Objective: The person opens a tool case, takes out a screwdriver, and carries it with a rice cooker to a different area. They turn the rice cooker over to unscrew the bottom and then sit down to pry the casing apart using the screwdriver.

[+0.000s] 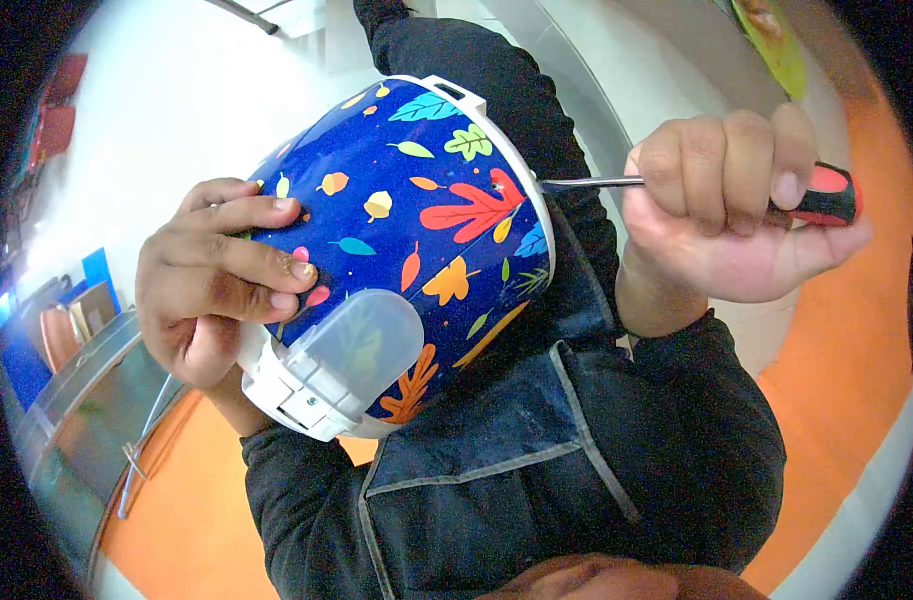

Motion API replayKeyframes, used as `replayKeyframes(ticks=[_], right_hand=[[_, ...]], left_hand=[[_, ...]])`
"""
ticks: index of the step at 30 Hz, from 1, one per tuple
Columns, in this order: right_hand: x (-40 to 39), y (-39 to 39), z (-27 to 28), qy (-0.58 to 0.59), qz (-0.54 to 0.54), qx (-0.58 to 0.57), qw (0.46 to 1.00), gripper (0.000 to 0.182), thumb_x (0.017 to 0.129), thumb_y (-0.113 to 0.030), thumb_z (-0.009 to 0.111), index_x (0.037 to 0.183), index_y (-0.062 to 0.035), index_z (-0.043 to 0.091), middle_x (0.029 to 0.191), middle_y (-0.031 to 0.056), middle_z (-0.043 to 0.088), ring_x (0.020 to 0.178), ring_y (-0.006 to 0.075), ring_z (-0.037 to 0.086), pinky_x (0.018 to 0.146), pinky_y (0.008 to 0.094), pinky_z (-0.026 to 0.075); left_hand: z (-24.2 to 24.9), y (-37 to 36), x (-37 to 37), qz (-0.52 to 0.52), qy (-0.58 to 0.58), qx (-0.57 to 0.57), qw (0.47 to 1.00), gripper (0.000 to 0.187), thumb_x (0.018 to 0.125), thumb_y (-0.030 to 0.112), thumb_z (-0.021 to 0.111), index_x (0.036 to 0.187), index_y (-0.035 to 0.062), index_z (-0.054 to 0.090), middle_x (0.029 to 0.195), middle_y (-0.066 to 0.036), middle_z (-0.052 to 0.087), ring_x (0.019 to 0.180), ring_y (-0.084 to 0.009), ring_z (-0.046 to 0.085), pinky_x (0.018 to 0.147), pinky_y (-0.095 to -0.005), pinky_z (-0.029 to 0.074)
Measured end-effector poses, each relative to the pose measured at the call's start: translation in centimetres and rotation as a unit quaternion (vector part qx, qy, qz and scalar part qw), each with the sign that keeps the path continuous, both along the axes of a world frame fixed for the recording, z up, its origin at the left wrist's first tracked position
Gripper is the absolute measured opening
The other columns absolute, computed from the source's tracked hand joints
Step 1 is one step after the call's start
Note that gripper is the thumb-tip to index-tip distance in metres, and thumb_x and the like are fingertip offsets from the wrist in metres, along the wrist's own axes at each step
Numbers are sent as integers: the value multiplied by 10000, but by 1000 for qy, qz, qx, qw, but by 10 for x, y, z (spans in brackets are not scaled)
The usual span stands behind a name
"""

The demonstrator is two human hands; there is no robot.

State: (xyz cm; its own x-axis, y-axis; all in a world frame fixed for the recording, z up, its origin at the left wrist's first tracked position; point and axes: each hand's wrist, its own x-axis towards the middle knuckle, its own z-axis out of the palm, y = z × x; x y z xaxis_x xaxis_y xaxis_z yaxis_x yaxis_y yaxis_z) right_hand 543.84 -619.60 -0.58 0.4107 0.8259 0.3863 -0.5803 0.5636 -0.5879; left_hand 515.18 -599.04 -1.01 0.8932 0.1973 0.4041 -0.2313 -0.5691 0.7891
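Note:
A blue cylindrical container (356, 215) with a colourful leaf pattern and white rims lies tilted over the person's lap. My left hand (226, 275) is wrapped round its left side, fingertips on the printed surface. Beside those fingers, a translucent flap with a white latch (356, 345) sits at the lower end. My right hand (726, 205) grips a screwdriver with a red and black handle (828, 195). Its metal shaft points left, and the tip meets the white rim at the container's right end.
Dark clothing and an apron (476, 465) cover the lap and arms. Orange floor (826, 330) shows at the right and lower left. A clear-sided bin or table edge (86, 370), with blue items and a cardboard box (94, 308), stands at the left. A yellow-green object (771, 45) is at the top right.

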Motion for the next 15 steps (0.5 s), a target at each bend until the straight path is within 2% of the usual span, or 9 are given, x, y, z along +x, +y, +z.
replayKeyframes(ticks=[6,9,12,15], right_hand=[[3,1,-5,6,-14,0,1000,540,885,-675,622,863,-148,507,573,-56,371,445,61,263,424,251,161],[-5,1,-4,28,-57,-11,998,622,845,-757,607,877,-143,517,586,-51,353,460,69,253,430,251,159],[-19,0,-2,18,-91,-14,996,679,812,-811,589,884,-139,523,590,-49,338,465,74,246,434,254,162],[-27,-2,-4,-12,-122,-12,992,704,801,-833,574,889,-136,522,582,-46,344,458,78,251,434,259,168]], left_hand=[[22,-34,17,136,47,4,990,199,642,235,577,633,57,666,825,-123,766,1027,-415,714,1087,-577,392],[24,-51,20,200,43,5,979,349,724,387,631,667,43,654,846,-150,762,1035,-444,703,1102,-614,355],[45,-42,1,98,129,81,983,602,791,617,638,851,22,704,954,-214,730,1153,-503,629,1142,-667,257],[56,-61,5,93,197,215,952,846,677,806,626,968,19,743,990,-195,719,1200,-495,602,1154,-661,230]])
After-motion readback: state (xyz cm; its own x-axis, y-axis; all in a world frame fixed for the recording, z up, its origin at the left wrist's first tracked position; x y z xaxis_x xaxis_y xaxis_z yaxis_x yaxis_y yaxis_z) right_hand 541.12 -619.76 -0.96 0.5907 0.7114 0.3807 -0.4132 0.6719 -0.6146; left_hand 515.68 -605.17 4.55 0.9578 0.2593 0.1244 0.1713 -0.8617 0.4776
